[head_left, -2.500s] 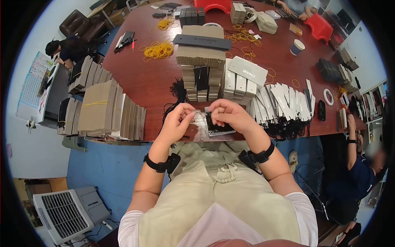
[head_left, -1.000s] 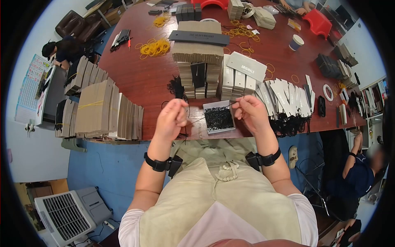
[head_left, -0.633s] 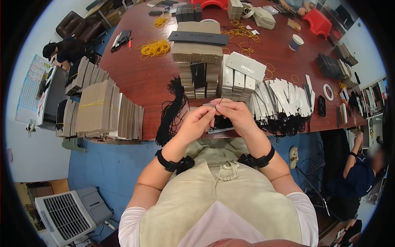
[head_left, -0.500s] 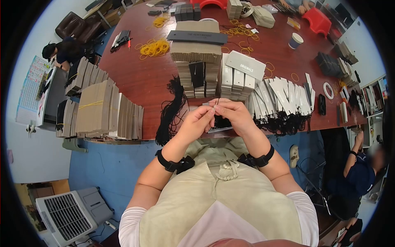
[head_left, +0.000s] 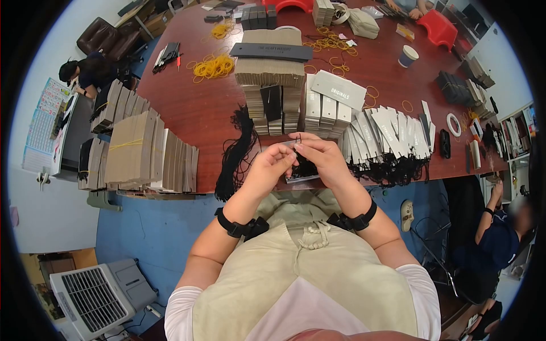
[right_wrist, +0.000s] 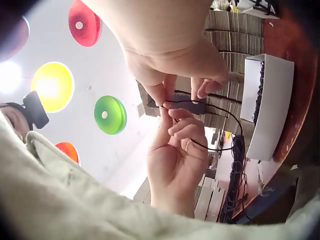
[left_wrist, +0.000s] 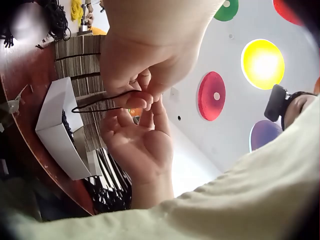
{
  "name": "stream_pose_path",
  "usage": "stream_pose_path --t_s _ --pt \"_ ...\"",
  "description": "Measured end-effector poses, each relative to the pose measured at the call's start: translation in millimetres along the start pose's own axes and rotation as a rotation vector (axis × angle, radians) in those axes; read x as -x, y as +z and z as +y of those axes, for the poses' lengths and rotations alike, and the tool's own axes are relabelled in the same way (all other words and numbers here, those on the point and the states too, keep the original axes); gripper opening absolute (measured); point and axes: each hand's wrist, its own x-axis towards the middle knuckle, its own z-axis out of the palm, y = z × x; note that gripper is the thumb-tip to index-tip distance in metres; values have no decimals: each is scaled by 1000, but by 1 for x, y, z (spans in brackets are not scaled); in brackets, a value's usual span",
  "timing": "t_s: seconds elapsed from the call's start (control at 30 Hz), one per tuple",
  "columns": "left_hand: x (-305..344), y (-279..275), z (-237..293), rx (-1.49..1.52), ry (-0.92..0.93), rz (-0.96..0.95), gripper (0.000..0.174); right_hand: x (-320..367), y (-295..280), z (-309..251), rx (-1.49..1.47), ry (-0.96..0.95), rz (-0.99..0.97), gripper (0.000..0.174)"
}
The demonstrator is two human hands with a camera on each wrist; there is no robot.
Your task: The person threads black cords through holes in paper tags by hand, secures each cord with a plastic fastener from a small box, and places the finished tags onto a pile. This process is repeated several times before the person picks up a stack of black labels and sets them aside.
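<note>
Both your hands meet fingertip to fingertip just above the white box (right_wrist: 267, 95) at the table's (head_left: 187, 119) near edge. Left hand (head_left: 272, 166): thumb and forefinger closed tight on the thin black cord (left_wrist: 100, 100), its loop sticking out sideways. Right hand (head_left: 322, 159): fingertips pinching the same cord against a small dark tag (right_wrist: 192, 106), no gap showing.

Tight room at the near table edge
The left hand (head_left: 272, 166) and right hand (head_left: 321, 159) sit hemmed in: card stacks (head_left: 273, 111) block the far side, a black cord bundle (head_left: 236, 150) the left, fanned white tags (head_left: 387, 133) the right; bare table (head_left: 187, 116) opens far-left.
</note>
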Motion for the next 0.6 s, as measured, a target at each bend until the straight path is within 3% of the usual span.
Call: stream_pose_path --t_s 0.23,0.33,0.43,0.5,0.53,0.6 --pt "1 -4 1 -3 -32 -10 13 1 1 5 -49 30 -54 22" --pt "-4 4 -5 -75 166 107 26 -2 1 11 -50 -6 -27 21" --pt "-9 6 3 -129 251 51 36 -6 4 12 -31 -2 -10 20" --pt "-12 4 4 76 110 -11 34 -8 3 8 -36 91 -66 20" --pt "-14 -5 -1 118 69 -47 33 -8 9 11 46 -82 28 20" --pt "-11 -3 1 143 -1 -19 26 -7 6 13 136 -67 42 20"
